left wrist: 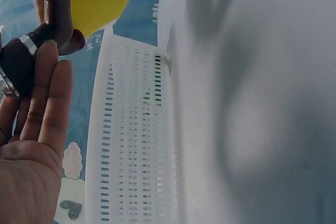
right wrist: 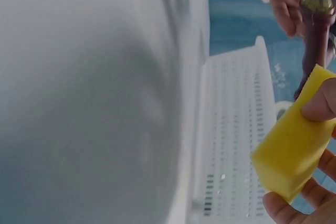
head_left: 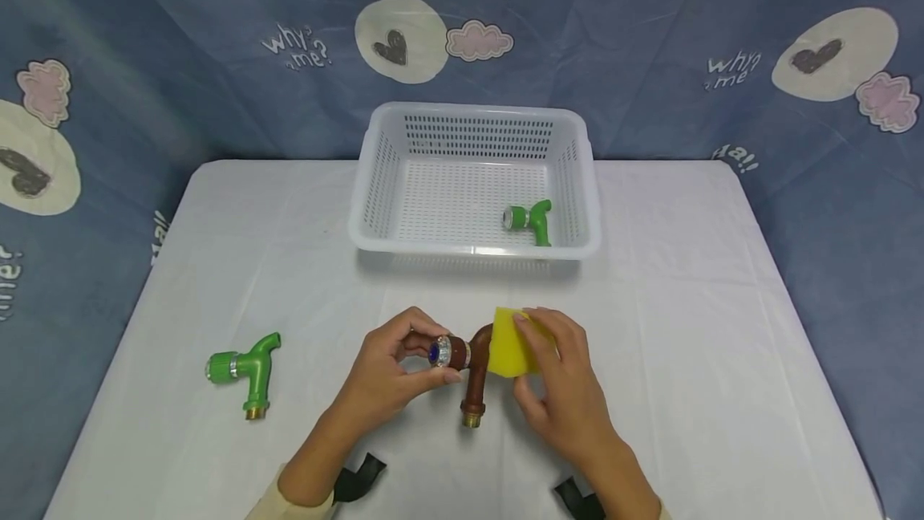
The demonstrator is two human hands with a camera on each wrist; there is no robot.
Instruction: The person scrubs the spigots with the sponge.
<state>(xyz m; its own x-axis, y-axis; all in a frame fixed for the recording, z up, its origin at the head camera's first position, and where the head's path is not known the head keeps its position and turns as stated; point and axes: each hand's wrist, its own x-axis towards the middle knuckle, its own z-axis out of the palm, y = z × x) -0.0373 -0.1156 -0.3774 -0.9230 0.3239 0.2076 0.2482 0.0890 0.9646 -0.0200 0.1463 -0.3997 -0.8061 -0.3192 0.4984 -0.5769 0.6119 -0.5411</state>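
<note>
A brown tap (head_left: 476,375) with a brass threaded end and a silver-and-blue knob is raised over the table in the head view. My left hand (head_left: 393,371) grips it by the knob, fingers behind and thumb in front. With my right hand (head_left: 566,375) I pinch a yellow sponge (head_left: 508,347) between thumb and fingers, and its left edge is right at the tap's bend. In the right wrist view the sponge (right wrist: 294,140) is a thick block overlapping the tap's pipe (right wrist: 316,40). The left wrist view shows the tap's dark body (left wrist: 58,14) above my left fingers.
A green tap (head_left: 253,367) lies on the white-covered table (head_left: 693,327) at the left. Behind my hands stands a white perforated basket (head_left: 472,251) with another green tap (head_left: 536,221) inside, at its right. A blue printed cloth (head_left: 621,38) hangs behind the table.
</note>
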